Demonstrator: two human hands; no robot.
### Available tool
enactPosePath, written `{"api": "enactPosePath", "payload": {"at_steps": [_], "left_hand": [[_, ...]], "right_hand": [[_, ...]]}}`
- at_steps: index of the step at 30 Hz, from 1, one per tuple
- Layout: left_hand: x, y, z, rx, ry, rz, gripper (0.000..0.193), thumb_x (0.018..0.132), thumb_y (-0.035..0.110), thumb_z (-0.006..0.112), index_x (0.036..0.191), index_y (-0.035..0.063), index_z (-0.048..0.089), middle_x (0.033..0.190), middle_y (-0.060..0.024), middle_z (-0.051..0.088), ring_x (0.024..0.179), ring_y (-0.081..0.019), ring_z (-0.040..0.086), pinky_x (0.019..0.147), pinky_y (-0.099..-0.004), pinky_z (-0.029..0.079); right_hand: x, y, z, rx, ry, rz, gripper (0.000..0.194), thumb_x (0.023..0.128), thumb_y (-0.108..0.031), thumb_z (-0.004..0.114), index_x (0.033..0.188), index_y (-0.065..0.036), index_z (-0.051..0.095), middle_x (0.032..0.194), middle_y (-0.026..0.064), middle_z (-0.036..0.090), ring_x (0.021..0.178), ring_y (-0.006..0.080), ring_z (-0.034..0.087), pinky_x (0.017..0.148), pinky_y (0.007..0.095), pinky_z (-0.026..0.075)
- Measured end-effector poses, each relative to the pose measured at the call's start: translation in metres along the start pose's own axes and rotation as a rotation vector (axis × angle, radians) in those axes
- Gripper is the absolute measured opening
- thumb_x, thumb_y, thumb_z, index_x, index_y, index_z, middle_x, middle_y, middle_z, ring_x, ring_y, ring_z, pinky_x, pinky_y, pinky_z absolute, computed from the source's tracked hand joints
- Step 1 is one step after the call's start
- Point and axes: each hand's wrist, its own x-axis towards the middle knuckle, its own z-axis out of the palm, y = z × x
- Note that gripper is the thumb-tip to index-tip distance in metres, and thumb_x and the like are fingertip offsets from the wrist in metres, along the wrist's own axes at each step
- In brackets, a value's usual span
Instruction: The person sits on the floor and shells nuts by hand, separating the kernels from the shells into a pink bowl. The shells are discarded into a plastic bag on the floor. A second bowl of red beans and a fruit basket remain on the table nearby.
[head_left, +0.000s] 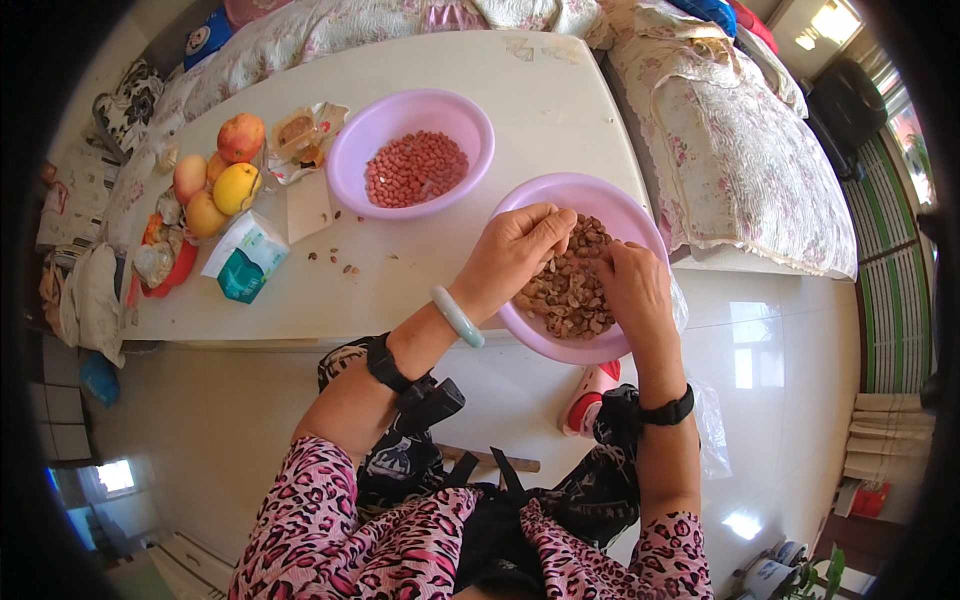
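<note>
A purple plastic basin (525, 196) at the table's front right edge holds a heap of small brown nuts or seeds and shell pieces (571, 300). Over its left side is my left hand (529, 236), thumb and fingers pinched together; whatever lies between them is too small to make out. My right hand (634, 281) reaches into the basin's right side with bent fingers at the heap, its fingertips partly hidden. Further back on the left stands a second purple basin (347, 169) with reddish peanut kernels (416, 169) in it.
Several fruits (236, 187), a teal and white tissue pack (251, 259), a red dish (178, 270) and opened food packaging (296, 139) crowd the table's left. A few brown bits (349, 268) lie on the white table (420, 300). A floral-covered sofa (739, 157) stands to the right.
</note>
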Motion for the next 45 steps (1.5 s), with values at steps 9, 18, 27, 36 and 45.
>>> {"api": "enactPosePath", "payload": {"at_steps": [9, 18, 27, 36, 45], "left_hand": [[0.001, -0.003, -0.010, 0.055, -0.006, 0.028, 0.030, 0.112, 0.029, 0.059, 0.090, 0.0093, 0.063, 0.075, 0.0093, 0.050, 0.057, 0.0029, 0.032, 0.049, -0.0186, 0.024], [0.008, 0.003, -0.008, 0.035, 0.038, 0.058, 0.026, 0.110, 0.026, 0.061, 0.095, 0.0050, 0.066, 0.076, 0.0070, 0.054, 0.064, -0.0008, 0.043, 0.057, -0.0216, 0.036], [0.014, -0.006, 0.004, 0.039, 0.017, 0.087, 0.020, 0.111, 0.024, 0.060, 0.101, 0.0073, 0.065, 0.077, 0.0104, 0.051, 0.060, 0.0031, 0.036, 0.050, -0.0176, 0.027], [0.014, -0.007, -0.007, 0.117, 0.001, 0.124, 0.025, 0.112, 0.026, 0.059, 0.098, 0.0059, 0.066, 0.081, 0.0085, 0.052, 0.063, 0.0012, 0.038, 0.053, -0.0192, 0.030], [0.010, -0.006, 0.005, 0.111, -0.100, 0.149, 0.025, 0.111, 0.029, 0.061, 0.103, 0.0062, 0.066, 0.078, 0.0088, 0.050, 0.065, -0.0001, 0.040, 0.056, -0.0196, 0.033]], "right_hand": [[0.005, -0.021, -0.004, 0.066, 0.058, -0.010, 0.020, 0.091, -0.021, 0.073, 0.092, -0.001, 0.074, 0.086, 0.0150, 0.072, 0.077, 0.0304, 0.071, 0.072, 0.0426, 0.054], [-0.002, -0.013, -0.030, 0.239, -0.082, 0.032, 0.015, 0.094, -0.018, 0.071, 0.099, -0.005, 0.078, 0.089, 0.0090, 0.074, 0.077, 0.0235, 0.070, 0.071, 0.0364, 0.054], [0.006, -0.009, 0.008, 0.027, -0.067, -0.131, 0.011, 0.088, -0.016, 0.071, 0.098, -0.012, 0.074, 0.103, 0.0080, 0.073, 0.094, 0.0341, 0.072, 0.079, 0.0468, 0.056], [0.006, -0.019, -0.026, 1.017, -0.171, 0.156, 0.012, 0.104, -0.006, 0.063, 0.108, 0.002, 0.070, 0.096, 0.0059, 0.073, 0.085, 0.0144, 0.070, 0.078, 0.0294, 0.057], [0.000, -0.030, -0.028, 1.056, 0.041, -0.047, 0.014, 0.104, 0.002, 0.062, 0.115, 0.003, 0.071, 0.106, 0.0034, 0.073, 0.090, 0.0095, 0.068, 0.085, 0.0257, 0.057]]}}
